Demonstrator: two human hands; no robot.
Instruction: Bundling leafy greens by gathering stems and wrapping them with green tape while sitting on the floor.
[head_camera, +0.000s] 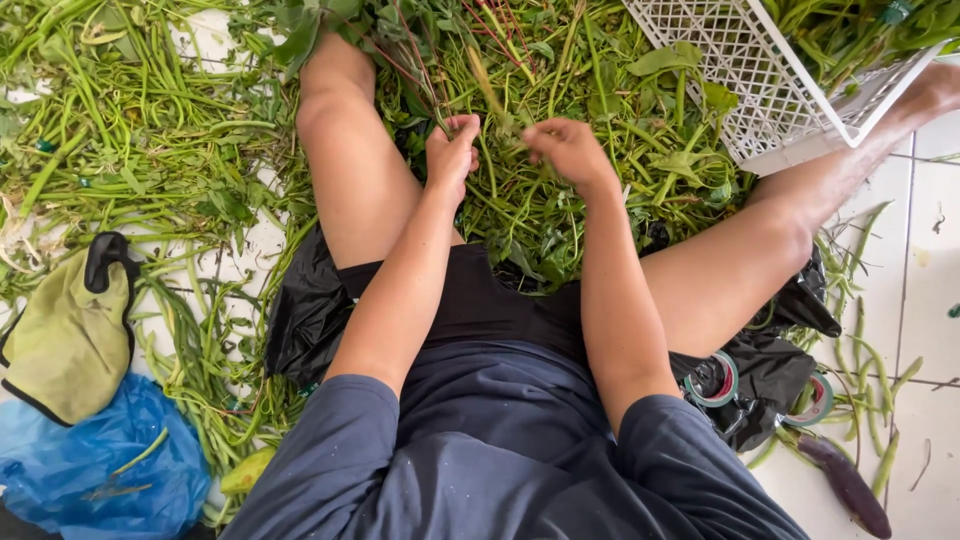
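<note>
A green stem (487, 88) sticks up from the heap of greens (560, 200) on the tiled floor (935, 260), between the person's knees. The left hand (452, 152) is closed around it; the right hand (566, 150) pinches it just beside. A white basket (760, 90) lies tilted at the floor's far right corner.

The white basket (770, 90) was matt plastic lattice. Below it, the floor tiles (935, 260) looked smooth and faintly glossy. Far left of the basket lay a crinkled, shiny blue plastic bag (95, 465) and a matt olive cloth glove (70, 335).
</note>
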